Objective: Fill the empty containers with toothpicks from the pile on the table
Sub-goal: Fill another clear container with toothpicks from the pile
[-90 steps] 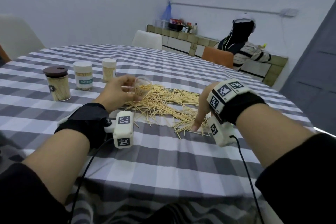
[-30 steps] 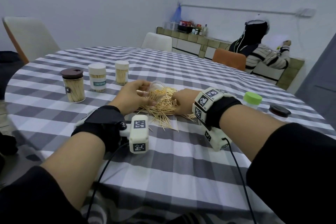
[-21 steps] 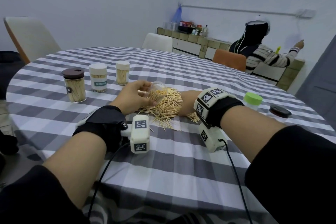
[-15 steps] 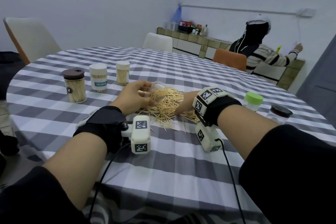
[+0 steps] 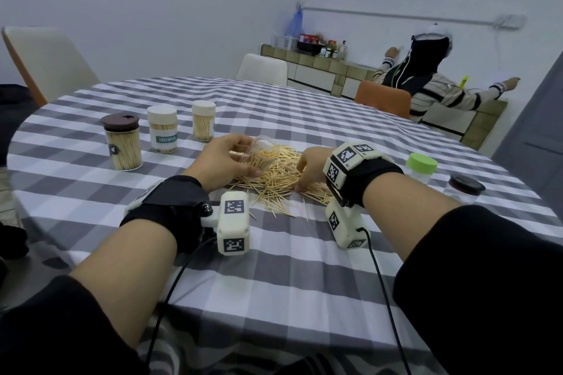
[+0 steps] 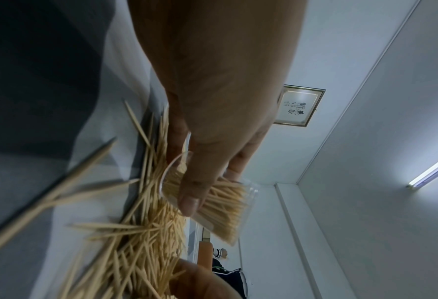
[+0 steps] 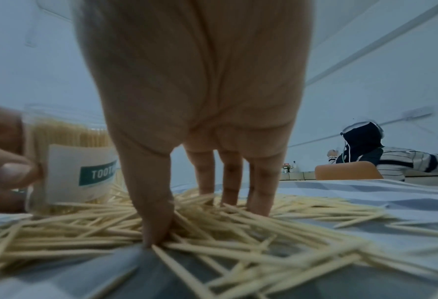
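Thin, pale wooden toothpicks (image 5: 281,179) lie in a messy, spiky pile on the round tabletop (image 5: 274,268), covered in soft grey-and-white checked cloth, in a plain white-walled room. The left hand (image 5: 222,161) has its fingers wrapped round a clear plastic container (image 5: 259,158), tilted just above the pile and partly full. The right hand (image 5: 310,167) has straight fingers (image 7: 260,194) pressed into the pile, grasping nothing.
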